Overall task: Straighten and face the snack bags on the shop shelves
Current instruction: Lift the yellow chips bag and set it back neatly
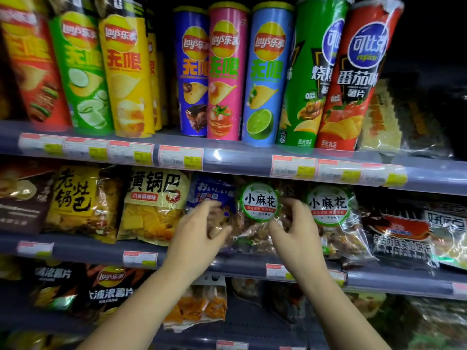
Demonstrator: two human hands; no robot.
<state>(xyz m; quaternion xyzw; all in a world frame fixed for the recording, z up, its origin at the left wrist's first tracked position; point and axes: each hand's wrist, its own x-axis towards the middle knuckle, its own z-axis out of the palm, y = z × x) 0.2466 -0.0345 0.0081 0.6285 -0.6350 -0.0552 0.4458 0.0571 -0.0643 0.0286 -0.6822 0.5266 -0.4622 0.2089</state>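
On the middle shelf stands a clear snack bag with a round green-and-white label (pixel 259 202), full of brown twists. My left hand (pixel 199 234) grips its left edge and my right hand (pixel 295 231) grips its right edge. A second bag with the same label (pixel 328 204) stands just to the right, touching it. Behind my left hand a blue bag (pixel 211 192) shows partly. Further left stand a yellow bag with a crab picture (pixel 154 205) and another yellow bag (pixel 80 198).
The shelf above holds upright crisp tubes (pixel 227 72) in a tight row. Its grey shelf edge (pixel 240 160) with price tags runs just over my hands. Dark biscuit packs (pixel 401 236) stand at the right. The lower shelf holds black crisp bags (pixel 108 286) and an orange snack bag (pixel 199 306).
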